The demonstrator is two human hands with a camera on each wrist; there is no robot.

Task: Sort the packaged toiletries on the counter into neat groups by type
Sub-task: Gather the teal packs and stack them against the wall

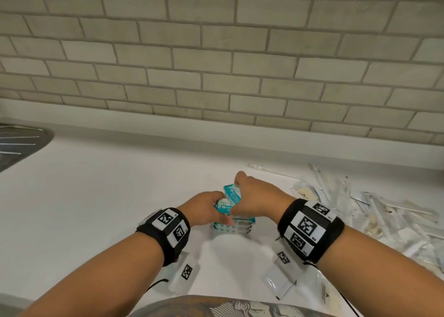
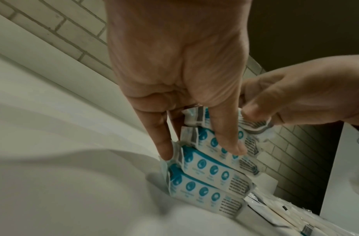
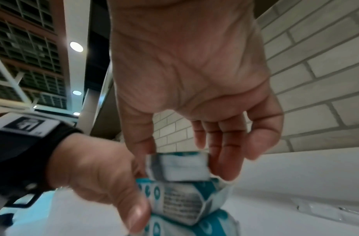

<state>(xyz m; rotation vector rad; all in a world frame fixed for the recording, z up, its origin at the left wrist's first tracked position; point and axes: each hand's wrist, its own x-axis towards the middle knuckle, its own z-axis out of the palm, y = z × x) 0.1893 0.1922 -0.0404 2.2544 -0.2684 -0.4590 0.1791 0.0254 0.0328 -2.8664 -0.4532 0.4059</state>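
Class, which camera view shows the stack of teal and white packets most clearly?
The left wrist view: the stack of teal and white packets appears as separate layers with printed icons, the left hand steadying it. The head view shows it small and mostly hidden beneath both hands. The right wrist view is close but blurred.

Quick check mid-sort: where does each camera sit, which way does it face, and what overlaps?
Head: above, facing down at the white counter; both banded forearms and hands show.
Left wrist: along the left hand onto the stacked teal-and-white soap packets.
Right wrist: along the right hand, which pinches the top packet.
Shared: both wrist views show the packet stack and the opposite hand.
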